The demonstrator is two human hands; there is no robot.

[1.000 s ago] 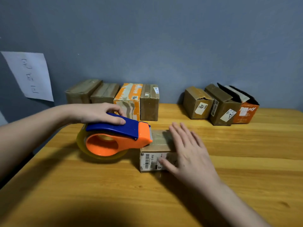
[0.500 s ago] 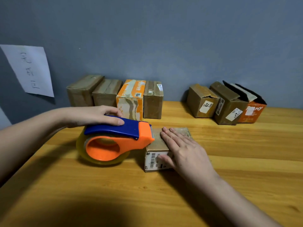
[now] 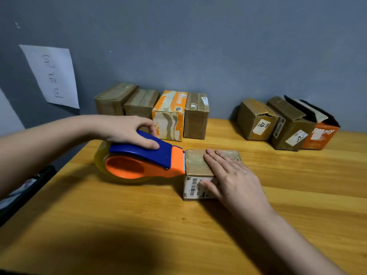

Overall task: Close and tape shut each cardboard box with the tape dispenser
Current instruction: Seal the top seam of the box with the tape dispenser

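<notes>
tape dispenser, blue and orange, sits with its toothed front edge against the left top edge of a small cardboard box near the middle of the wooden table. left hand grips its blue handle; right hand lies flat with straight fingers pressing the box top, thumb on the barcode label.

A yellow wooden table holds everything. A small brown box sits on it under the right hand. The tape dispenser rests under the left hand. Past the left hand stand four closed boxes (one is orange). Past the right hand stand three boxes with loose flaps.
</notes>
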